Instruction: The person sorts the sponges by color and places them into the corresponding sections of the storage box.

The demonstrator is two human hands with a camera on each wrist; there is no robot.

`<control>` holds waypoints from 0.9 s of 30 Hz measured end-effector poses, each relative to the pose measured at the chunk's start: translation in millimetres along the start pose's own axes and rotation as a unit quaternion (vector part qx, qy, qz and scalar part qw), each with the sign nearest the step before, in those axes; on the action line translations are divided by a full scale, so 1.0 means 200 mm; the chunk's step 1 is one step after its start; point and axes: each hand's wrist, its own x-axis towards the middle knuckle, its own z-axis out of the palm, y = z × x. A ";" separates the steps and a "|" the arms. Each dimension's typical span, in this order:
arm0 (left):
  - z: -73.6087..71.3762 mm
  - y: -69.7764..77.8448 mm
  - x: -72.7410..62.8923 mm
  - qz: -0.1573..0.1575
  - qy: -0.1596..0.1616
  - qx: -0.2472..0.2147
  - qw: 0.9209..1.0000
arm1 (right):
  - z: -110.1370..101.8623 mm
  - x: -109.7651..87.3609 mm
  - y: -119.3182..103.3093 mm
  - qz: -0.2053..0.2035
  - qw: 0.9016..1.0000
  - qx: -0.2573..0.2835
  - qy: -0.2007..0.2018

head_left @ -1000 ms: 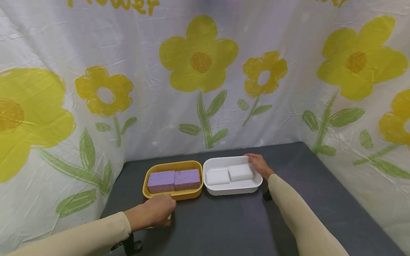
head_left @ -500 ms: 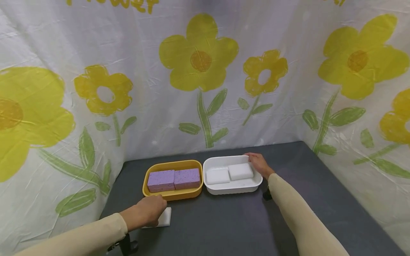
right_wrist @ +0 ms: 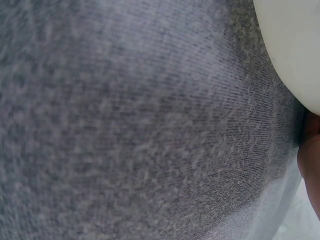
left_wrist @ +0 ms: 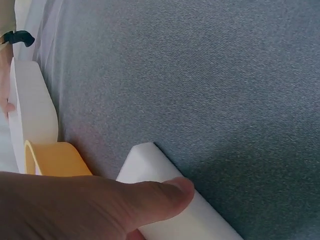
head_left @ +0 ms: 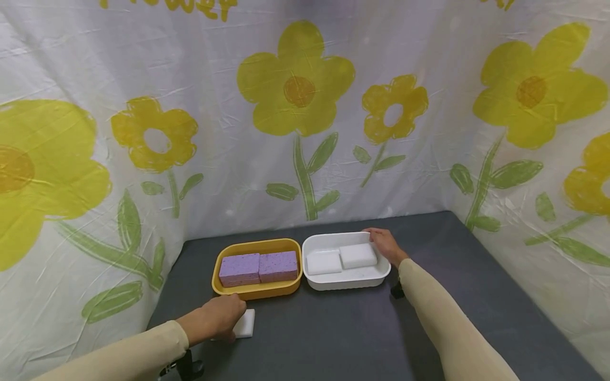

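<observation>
In the head view my left hand is over a white sponge that lies on the table in front of the yellow tray. The left wrist view shows my thumb pressed along the side of this sponge; the other fingers are mostly hidden. At the right end of the white tray, my right hand grips the rim. Two white sponges lie inside that tray. Two purple sponges sit side by side in the yellow tray.
Both trays stand next to each other toward the back of the dark grey table. A white curtain printed with yellow flowers hangs behind and along both sides.
My left hand has shifted left and slightly toward me, uncovering the right end of the white sponge on the table. The right hand and both trays stay in place.
</observation>
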 end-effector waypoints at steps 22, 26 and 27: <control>0.00 0.00 0.00 0.018 0.017 -0.026 0.999 | 0.00 0.00 -0.01 -0.012 1.000 -0.001 0.006; -0.03 0.04 -0.01 0.032 0.015 -0.024 0.999 | 0.00 0.00 0.00 -0.015 1.000 -0.006 0.006; -0.04 0.05 -0.01 0.036 0.017 -0.023 0.999 | 0.00 0.00 0.00 -0.017 1.000 -0.008 0.007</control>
